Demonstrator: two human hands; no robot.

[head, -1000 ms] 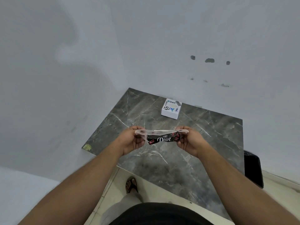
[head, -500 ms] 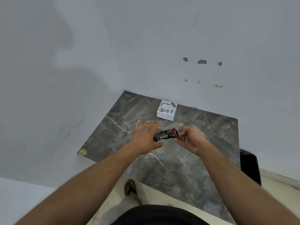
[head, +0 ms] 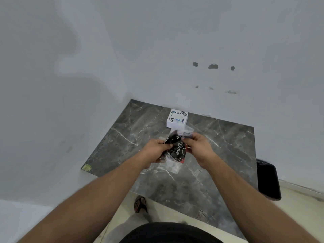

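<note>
A black Dove packet [head: 178, 148] inside a clear plastic wrapper [head: 171, 164] hangs above the dark marble table [head: 219, 155]. It stands roughly lengthwise, away from me. My left hand [head: 155, 149] grips its left side with curled fingers. My right hand [head: 197, 146] pinches the upper right part, where clear plastic bunches up near the far end. The packet's lower end is loose wrapper hanging down.
A small white box [head: 177, 118] with stickers, one reading Dart, sits on the table against the grey wall. A black bin [head: 268, 179] stands on the floor to the table's right. My sandalled foot [head: 140, 205] shows below the table's front edge.
The packet was stretched sideways between both hands, then my left hand let go and opened. Now both hands hold it again, turned lengthwise.
</note>
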